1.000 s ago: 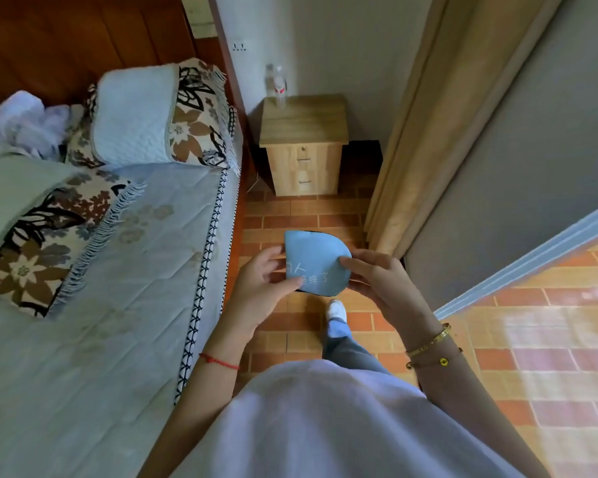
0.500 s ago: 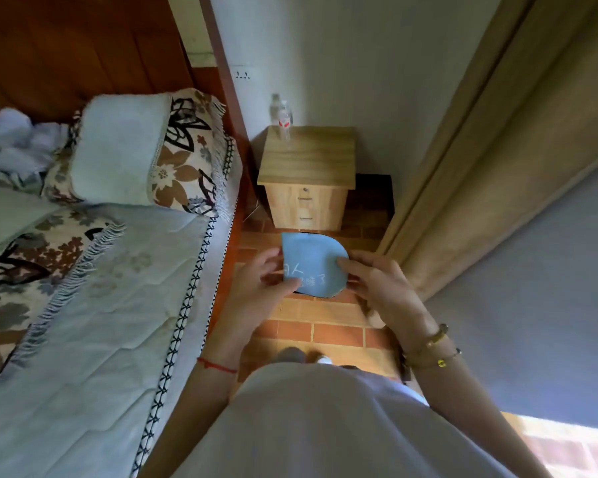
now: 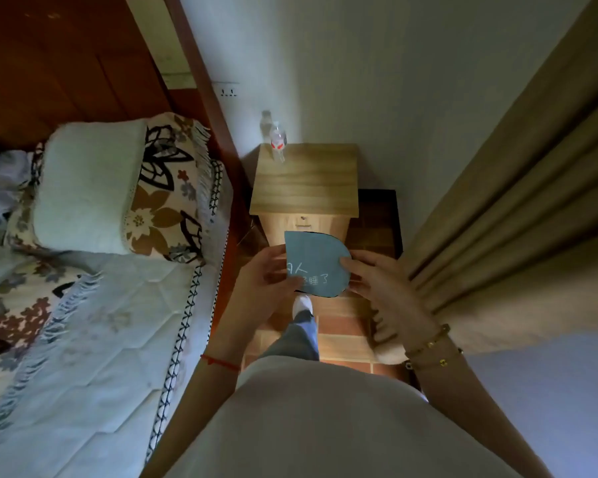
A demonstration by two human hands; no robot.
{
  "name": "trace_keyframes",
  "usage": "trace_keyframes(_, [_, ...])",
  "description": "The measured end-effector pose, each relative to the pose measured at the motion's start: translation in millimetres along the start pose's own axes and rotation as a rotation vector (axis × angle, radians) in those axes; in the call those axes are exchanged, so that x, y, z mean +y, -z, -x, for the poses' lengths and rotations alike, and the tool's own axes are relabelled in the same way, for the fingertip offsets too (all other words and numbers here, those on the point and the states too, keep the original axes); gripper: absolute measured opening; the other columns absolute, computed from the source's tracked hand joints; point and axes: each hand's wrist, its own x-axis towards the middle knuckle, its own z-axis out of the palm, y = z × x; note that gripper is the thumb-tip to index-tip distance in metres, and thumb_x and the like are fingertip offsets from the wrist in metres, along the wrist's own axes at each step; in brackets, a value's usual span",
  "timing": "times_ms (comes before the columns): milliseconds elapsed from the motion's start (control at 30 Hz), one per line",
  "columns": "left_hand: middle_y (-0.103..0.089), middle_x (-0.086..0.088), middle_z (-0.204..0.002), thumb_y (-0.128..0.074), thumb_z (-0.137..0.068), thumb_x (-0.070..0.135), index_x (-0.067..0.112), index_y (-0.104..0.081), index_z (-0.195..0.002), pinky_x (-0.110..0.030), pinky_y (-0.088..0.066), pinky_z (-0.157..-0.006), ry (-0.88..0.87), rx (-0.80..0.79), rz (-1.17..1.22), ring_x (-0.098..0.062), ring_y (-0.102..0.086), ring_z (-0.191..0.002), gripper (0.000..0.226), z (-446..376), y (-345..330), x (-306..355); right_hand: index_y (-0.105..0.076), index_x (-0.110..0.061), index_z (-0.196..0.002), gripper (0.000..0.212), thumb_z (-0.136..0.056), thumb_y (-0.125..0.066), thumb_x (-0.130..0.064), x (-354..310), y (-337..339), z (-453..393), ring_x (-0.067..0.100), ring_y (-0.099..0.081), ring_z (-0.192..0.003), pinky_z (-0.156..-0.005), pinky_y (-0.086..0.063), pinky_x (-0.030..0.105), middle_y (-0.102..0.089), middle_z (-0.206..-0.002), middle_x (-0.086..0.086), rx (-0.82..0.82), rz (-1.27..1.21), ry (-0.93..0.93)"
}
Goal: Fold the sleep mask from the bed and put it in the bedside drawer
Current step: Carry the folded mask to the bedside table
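Observation:
A blue sleep mask (image 3: 316, 260) with white lettering is folded in half and held flat in front of me. My left hand (image 3: 261, 281) pinches its left edge and my right hand (image 3: 382, 284) grips its right edge. Just beyond the mask stands the wooden bedside cabinet (image 3: 304, 181). Its top drawer front (image 3: 302, 220) with a small handle looks closed; the mask hides the lower drawers. The bed (image 3: 94, 339) lies along my left side.
A clear water bottle (image 3: 277, 143) stands at the cabinet's back left corner. Pillows (image 3: 90, 188) with a floral throw lie at the head of the bed. A beige curtain (image 3: 504, 215) hangs close on the right. Red brick floor (image 3: 342, 326) runs between bed and curtain.
I have stepped forward, so the cabinet is much nearer and now sits right behind the mask. Both hands hold the folded mask the same way.

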Motion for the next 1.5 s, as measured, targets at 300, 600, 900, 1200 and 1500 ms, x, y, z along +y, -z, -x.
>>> trace_keyframes(300, [-0.071,-0.002,-0.1,-0.072,-0.077,-0.005,0.023,-0.06,-0.114,-0.015,-0.054,-0.065,-0.018,-0.062,-0.011,-0.003,-0.071,-0.077,0.048,-148,33,46,-0.066,-0.021,-0.091,0.011,-0.087,-0.064,-0.011,-77,-32,-111,0.016,-0.067,-0.095,-0.069,-0.058,0.021,-0.069,-0.103,0.002,0.072,-0.055,0.028])
trace_keyframes(600, [-0.071,0.002,-0.1,-0.072,-0.078,0.0,0.018,-0.056,-0.124,-0.013,-0.053,-0.063,0.017,-0.138,0.016,-0.001,-0.071,-0.078,0.052,-221,36,50,-0.066,-0.025,-0.084,0.014,-0.087,-0.064,-0.012,-92,-35,-179,0.015,-0.068,-0.092,-0.069,-0.057,0.022,-0.07,-0.096,-0.002,0.097,-0.087,-0.02])
trace_keyframes(900, [-0.071,-0.006,-0.106,-0.073,-0.077,-0.002,0.019,-0.057,-0.124,-0.021,-0.056,-0.07,0.081,-0.125,0.084,-0.017,-0.071,-0.092,0.054,-268,12,-55,-0.064,-0.022,-0.087,0.012,-0.088,-0.063,-0.01,-11,-19,-249,0.019,-0.065,-0.099,-0.077,-0.056,0.027,-0.067,-0.104,0.003,0.112,-0.053,-0.099])
trace_keyframes(1200, [-0.073,-0.008,-0.108,-0.073,-0.077,-0.003,0.012,-0.055,-0.129,-0.021,-0.057,-0.074,0.054,-0.14,0.105,-0.014,-0.073,-0.092,0.057,-341,-13,-185,-0.067,-0.017,-0.088,0.011,-0.086,-0.062,-0.007,105,0,-348,0.019,-0.067,-0.092,-0.075,-0.056,0.029,-0.069,-0.1,0.006,0.133,-0.079,-0.049])
trace_keyframes(1500, [-0.075,-0.001,-0.097,-0.076,-0.073,-0.004,0.012,-0.059,-0.124,-0.017,-0.056,-0.068,-0.005,-0.122,0.079,-0.01,-0.074,-0.085,0.057,-420,-40,-324,-0.068,-0.016,-0.083,0.015,-0.087,-0.06,-0.003,225,19,-452,0.014,-0.069,-0.08,-0.066,-0.058,0.022,-0.071,-0.088,0.005,0.095,-0.099,0.006])
